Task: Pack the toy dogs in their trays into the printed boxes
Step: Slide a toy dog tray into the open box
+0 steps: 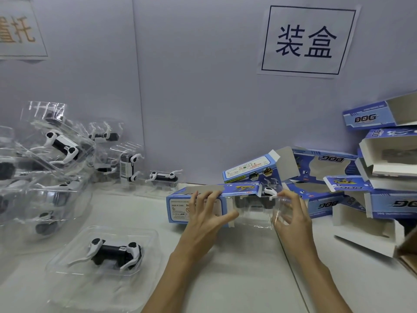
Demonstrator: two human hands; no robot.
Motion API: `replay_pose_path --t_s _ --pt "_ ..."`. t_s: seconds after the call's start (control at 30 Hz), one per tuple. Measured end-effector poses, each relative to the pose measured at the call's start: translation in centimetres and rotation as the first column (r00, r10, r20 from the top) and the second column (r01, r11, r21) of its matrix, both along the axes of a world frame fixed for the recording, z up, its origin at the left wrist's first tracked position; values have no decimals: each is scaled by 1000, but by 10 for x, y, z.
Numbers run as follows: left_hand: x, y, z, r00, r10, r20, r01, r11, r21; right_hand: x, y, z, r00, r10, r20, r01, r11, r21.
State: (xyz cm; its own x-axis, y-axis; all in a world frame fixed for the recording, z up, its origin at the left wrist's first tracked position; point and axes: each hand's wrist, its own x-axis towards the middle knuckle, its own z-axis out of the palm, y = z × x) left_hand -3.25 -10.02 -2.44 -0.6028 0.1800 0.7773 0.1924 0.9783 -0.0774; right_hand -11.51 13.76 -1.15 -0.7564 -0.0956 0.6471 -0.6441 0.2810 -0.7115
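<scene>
While the tray sits half inside the box, these are the points that matter.

Tray: a clear tray with a toy dog in it lies partly in the open mouth of the printed box, its near part sticking out toward the right.
Box: lies on its side on the desk, long axis running left to right, mouth facing right, top flap lifted over the tray.
Left hand: the left hand has its grip on the box, fingers spread over the top edge and thumb at the mouth, steadying it.
Right hand: the right hand pinches the tray's outer end with curled fingertips.
Key relation: the box lies to the left of the right hand, so the push, as I judge it, runs leftward along the box's long axis; the right hand is the nearer to the tray.
Waiting dogs: another dog in its tray lies near left; a heap of filled trays behind it.
Spare boxes: a pile of empty boxes at right.
</scene>
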Motion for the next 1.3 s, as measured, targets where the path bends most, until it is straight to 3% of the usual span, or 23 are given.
replay_pose_path --t_s 0.23,0.37,0.47,0.53,0.63,0.8,1.0,1.07,1.13,1.23,1.3 --pt "-5 -1 -4 999 -7 31 8 1000 -17 9 -17 -1 994 112 17 -113 991 69" --pt "-3 0 0 1000 -24 13 24 1000 -7 18 -34 0 980 169 101 -174 984 47" --pt "0 11 7 998 -56 -34 59 995 78 29 -46 1 963 191 192 -199 980 25" --pt "1 17 12 993 -76 -90 90 983 161 40 -53 4 956 205 209 -231 966 113" --pt "8 18 18 987 -79 -137 113 959 261 49 -56 11 952 252 174 -283 942 183" --pt "13 14 28 976 -108 -188 171 917 359 43 -50 17 976 213 43 -216 972 88" --pt "12 16 32 928 -251 -277 370 720 588 44 -55 19 955 166 -245 -124 976 180" --pt "13 14 35 918 -287 -274 396 659 639 48 -54 23 954 216 -207 -188 971 145" --pt "14 10 37 909 -334 -249 405 568 717 51 -50 32 951 262 -165 -265 964 -1" --pt "18 9 44 860 -481 -169 358 333 872 48 -38 44 961 228 -155 -260 935 -242" --pt "22 12 48 805 -569 -169 339 206 918 47 -31 48 962 263 -76 -274 930 -245"
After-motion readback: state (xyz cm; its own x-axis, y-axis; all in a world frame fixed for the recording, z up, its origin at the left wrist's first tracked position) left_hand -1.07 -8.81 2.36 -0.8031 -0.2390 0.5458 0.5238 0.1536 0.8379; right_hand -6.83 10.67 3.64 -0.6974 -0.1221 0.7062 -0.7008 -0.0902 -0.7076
